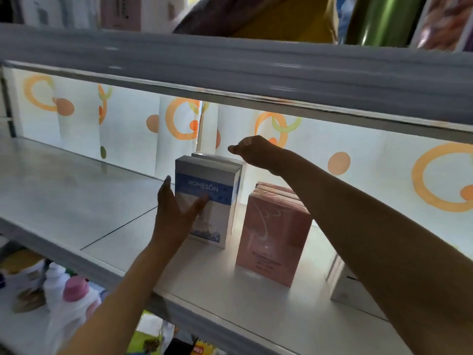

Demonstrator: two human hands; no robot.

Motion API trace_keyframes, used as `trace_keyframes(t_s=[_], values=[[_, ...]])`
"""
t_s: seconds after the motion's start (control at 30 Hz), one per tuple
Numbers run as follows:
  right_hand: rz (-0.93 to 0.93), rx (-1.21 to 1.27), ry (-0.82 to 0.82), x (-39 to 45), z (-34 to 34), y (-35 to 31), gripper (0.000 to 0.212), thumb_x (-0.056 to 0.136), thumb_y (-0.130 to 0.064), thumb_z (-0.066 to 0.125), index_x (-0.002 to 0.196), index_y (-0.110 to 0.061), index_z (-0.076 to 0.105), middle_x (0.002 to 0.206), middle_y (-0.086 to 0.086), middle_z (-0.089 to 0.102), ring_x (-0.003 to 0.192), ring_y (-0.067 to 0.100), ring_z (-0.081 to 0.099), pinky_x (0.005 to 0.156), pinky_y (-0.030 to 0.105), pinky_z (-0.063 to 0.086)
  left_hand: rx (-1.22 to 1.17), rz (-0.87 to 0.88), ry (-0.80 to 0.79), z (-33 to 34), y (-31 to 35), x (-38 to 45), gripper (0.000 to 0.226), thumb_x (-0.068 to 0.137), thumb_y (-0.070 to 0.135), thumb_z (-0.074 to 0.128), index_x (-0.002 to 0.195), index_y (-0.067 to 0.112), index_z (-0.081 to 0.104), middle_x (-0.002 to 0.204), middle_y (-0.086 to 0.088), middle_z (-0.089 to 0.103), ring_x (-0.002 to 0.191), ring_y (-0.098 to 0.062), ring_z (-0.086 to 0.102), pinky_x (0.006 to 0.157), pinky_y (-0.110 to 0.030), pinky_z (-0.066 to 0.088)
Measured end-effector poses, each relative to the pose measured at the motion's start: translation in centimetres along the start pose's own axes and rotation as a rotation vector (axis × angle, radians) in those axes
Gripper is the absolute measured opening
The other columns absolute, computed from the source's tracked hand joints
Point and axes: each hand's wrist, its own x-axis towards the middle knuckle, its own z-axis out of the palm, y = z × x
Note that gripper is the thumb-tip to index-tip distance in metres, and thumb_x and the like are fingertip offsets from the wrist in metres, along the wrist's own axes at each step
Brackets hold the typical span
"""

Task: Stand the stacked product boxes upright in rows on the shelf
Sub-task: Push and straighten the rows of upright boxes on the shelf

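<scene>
A white and blue box (215,201) stands upright on the white shelf (76,201), with a second like box (220,158) close behind it. My left hand (174,213) rests against its left side, thumb across the front. My right hand (252,151) reaches over the rear box's top, fingers curled toward it; whether it touches the box is unclear. To the right, a pink box (271,237) stands upright with another pink box (279,190) behind it.
A white box (345,283) sits at the right, partly hidden by my right forearm. The upper shelf edge (230,73) hangs low overhead. A backdrop with orange circles (435,175) closes the rear. Bottles (74,290) stand on the lower shelf.
</scene>
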Motion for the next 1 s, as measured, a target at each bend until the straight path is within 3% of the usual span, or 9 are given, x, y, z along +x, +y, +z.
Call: trace_keyframes(t_s=[0.07, 0.17, 0.3, 0.43, 0.57, 0.8, 1.0], values=[[0.048, 0.001, -0.027, 0.8, 0.4, 0.3, 0.038, 0.1, -0.041, 0.048, 0.097, -0.005, 0.06, 0.096, 0.004, 0.058, 0.08, 0.011, 0.053, 0.081, 0.027, 0.037, 0.053, 0.015, -0.018, 0.7, -0.5, 0.5, 0.104, 0.065, 0.066, 0.068, 0.148, 0.027, 0.017, 0.151, 0.001, 0.034, 0.136, -0.023, 0.039, 0.105, -0.044, 0.038], [0.091, 0.012, -0.113, 1.5, 0.8, 0.7, 0.044, 0.098, -0.048, 0.048, 0.107, -0.008, 0.062, 0.111, 0.002, 0.061, 0.097, 0.017, 0.057, 0.083, 0.032, 0.045, 0.082, 0.039, -0.074, 1.4, -1.0, 0.8, 0.112, 0.062, 0.066, 0.073, 0.147, 0.025, 0.012, 0.146, 0.002, 0.036, 0.134, -0.022, 0.041, 0.105, -0.043, 0.039], [0.061, 0.036, -0.202, 2.1, 1.6, 0.5, 0.051, 0.097, -0.054, 0.045, 0.111, -0.01, 0.067, 0.114, 0.005, 0.066, 0.105, 0.022, 0.062, 0.078, 0.032, 0.053, 0.088, 0.099, -0.019, 1.6, -1.1, 0.0, 0.124, 0.061, 0.056, 0.08, 0.148, 0.027, -0.004, 0.154, 0.004, 0.02, 0.141, -0.02, 0.027, 0.11, -0.039, 0.031], [0.067, 0.043, -0.254, 2.7, 1.8, 0.3, 0.045, 0.094, -0.055, 0.05, 0.109, -0.015, 0.068, 0.106, 0.001, 0.07, 0.099, 0.019, 0.067, 0.072, 0.03, 0.057, 0.221, 0.291, 0.011, 1.7, -1.0, -0.9, 0.125, 0.06, 0.068, 0.073, 0.149, 0.028, -0.005, 0.158, 0.009, 0.006, 0.147, -0.019, 0.012, 0.113, -0.04, 0.023], [0.099, 0.075, -0.252, 2.8, 1.9, 0.1, 0.039, 0.091, -0.055, 0.058, 0.1, -0.019, 0.071, 0.095, -0.002, 0.074, 0.087, 0.016, 0.072, 0.073, 0.032, 0.061, 0.387, 0.321, 0.01, 2.4, -1.2, -1.2, 0.13, 0.057, 0.08, 0.063, 0.15, 0.027, -0.011, 0.161, 0.001, -0.004, 0.148, -0.023, 0.008, 0.11, -0.038, 0.02], [0.103, 0.151, -0.262, 2.5, 2.3, -0.3, 0.043, 0.09, -0.054, 0.058, 0.106, -0.016, 0.071, 0.101, 0.002, 0.074, 0.093, 0.02, 0.071, 0.08, 0.03, 0.058, 0.429, 0.281, 0.027, 2.4, -1.2, -1.4, 0.129, 0.057, 0.082, 0.06, 0.15, 0.029, -0.011, 0.161, 0.0, 0.002, 0.146, -0.025, 0.016, 0.111, -0.045, 0.028], [0.058, 0.121, -0.28, 1.6, 2.6, -1.4, 0.044, 0.092, -0.053, 0.054, 0.11, -0.016, 0.07, 0.101, 0.001, 0.073, 0.09, 0.019, 0.072, 0.066, 0.023, 0.055, 0.462, 0.29, 0.051, 0.9, -1.0, -2.1, 0.125, 0.056, 0.087, 0.051, 0.15, 0.028, -0.007, 0.16, -0.002, 0.01, 0.145, -0.026, 0.021, 0.112, -0.047, 0.03]])
